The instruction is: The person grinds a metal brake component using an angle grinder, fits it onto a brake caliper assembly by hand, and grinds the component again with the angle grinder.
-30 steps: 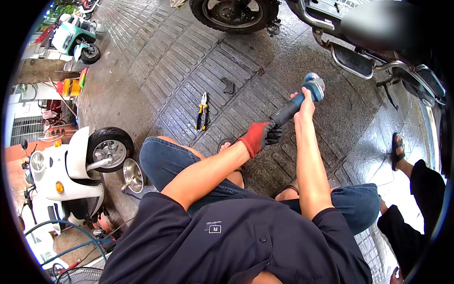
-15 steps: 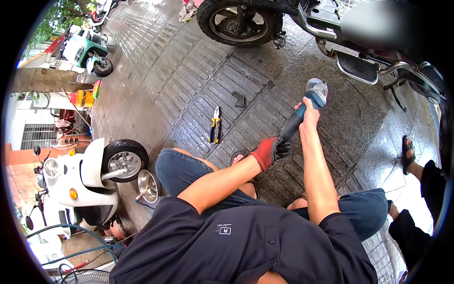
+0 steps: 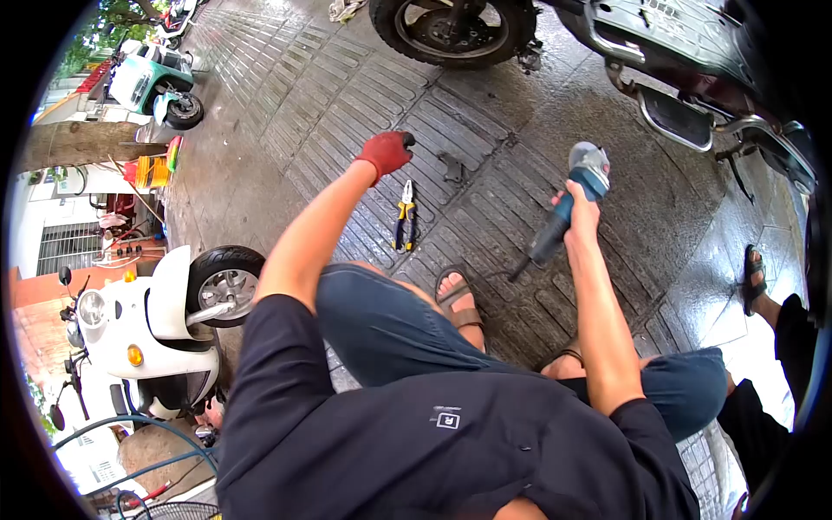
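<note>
The bare right hand (image 3: 582, 213) is wrapped round the body of an angle grinder (image 3: 552, 234), which sits over the ribbed pavement (image 3: 347, 113) ahead of the person, its metal head pointing away and a dark cord (image 3: 520, 269) leaving its rear end; whether the tool rests on the pavement or hangs above it, I cannot tell. The left hand (image 3: 387, 154), in a red glove with dark fingertips, is stretched out beyond the left knee (image 3: 342, 290), its fingers curled in; whether they close on anything does not show. Pliers (image 3: 406, 217) with yellow-and-black handles lie on the pavement near this hand, nose away from the person, and a small dark flat piece (image 3: 452, 167) lies to the right of their tip, near a slab edge. With one hand alone on the grinder, good handling probably calls for a full, firm wrap, fingers off any switch, and the head aimed away from the legs, as it is here. The cord trails toward the sandalled left foot (image 3: 462, 305), so slack kept clear of the toes seems wise. The gloved arm does well to stay wide of the grinder's head.
</note>
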{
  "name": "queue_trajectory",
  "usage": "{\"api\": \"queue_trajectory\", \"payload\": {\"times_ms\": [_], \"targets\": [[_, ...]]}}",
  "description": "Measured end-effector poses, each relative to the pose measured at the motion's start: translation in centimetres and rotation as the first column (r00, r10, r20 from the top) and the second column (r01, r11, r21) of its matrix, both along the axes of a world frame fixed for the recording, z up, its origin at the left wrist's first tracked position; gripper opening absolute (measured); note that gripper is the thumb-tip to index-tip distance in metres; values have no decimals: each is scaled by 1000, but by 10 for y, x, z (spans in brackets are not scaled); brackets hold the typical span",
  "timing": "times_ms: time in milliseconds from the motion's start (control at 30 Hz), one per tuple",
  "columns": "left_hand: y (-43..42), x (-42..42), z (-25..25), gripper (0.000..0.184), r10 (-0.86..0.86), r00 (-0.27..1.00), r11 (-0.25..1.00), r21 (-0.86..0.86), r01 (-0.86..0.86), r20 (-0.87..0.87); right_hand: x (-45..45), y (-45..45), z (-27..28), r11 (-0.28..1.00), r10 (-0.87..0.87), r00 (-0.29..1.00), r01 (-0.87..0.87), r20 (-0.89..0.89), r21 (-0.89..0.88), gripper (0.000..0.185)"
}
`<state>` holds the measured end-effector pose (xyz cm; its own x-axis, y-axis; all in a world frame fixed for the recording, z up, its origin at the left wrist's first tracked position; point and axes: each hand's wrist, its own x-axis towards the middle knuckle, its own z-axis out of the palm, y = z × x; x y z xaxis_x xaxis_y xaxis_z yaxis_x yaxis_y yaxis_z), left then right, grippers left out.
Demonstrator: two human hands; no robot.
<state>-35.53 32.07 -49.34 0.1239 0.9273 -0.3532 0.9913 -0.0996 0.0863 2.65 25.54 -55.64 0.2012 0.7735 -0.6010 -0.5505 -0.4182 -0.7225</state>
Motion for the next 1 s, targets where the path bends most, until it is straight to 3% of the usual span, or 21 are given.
{"api": "queue_trajectory", "payload": {"times_ms": [100,167,267,433,500,533,567,600,633,667,700,733,767,900,1000], "targets": [[-4,-19,-72,52,74,982,996,45,-83,174,2,-16,10,996,94,992,-93,80,-18,24],[-8,-6,-85,59,64,982,998,-17,-61,179,7,-28,15,993,113,983,-107,145,-44,23],[5,2,-116,65,5,992,999,31,-9,129,13,-39,21,979,196,961,-180,195,-95,23],[3,6,-155,59,-91,985,992,97,78,143,14,-52,20,977,162,963,-127,215,-171,23],[-5,8,-159,54,39,975,996,67,-55,217,13,-57,15,979,136,970,-100,204,-175,22],[-15,9,-169,42,83,918,984,113,-137,388,12,-60,12,980,130,970,-93,206,-178,23],[-24,11,-178,42,81,917,988,91,-126,390,13,-61,8,979,127,969,-89,213,-181,23],[-35,17,-181,32,243,756,958,-26,-287,608,13,-62,3,976,159,965,-123,208,-178,24],[-50,23,-189,22,396,517,892,-184,-412,759,10,-64,0,974,171,961,-132,216,-183,26],[-62,33,-198,15,486,338,830,-304,-467,806,8,-64,-7,975,189,953,-153,237,-163,26],[-74,43,-199,15,503,325,822,-326,-467,801,6,-63,-14,973,212,942,-181,258,-140,27],[-92,52,-194,14,621,-13,702,-563,-437,784,1,-64,-14,969,236,935,-206,264,-134,28],[-105,63,-188,14,679,-341,566,-759,-321,650,-4,-64,-14,965,256,928,-229,270,-128,29],[-144,100,-180,15,680,-433,526,-805,-274,592,-20,-64,-19,931,364,851,-342,378,-128,44],[-154,108,-219,18,715,-361,504,-799,-327,599,-29,-67,-34,892,444,762,-426,471,-150,50]]}}
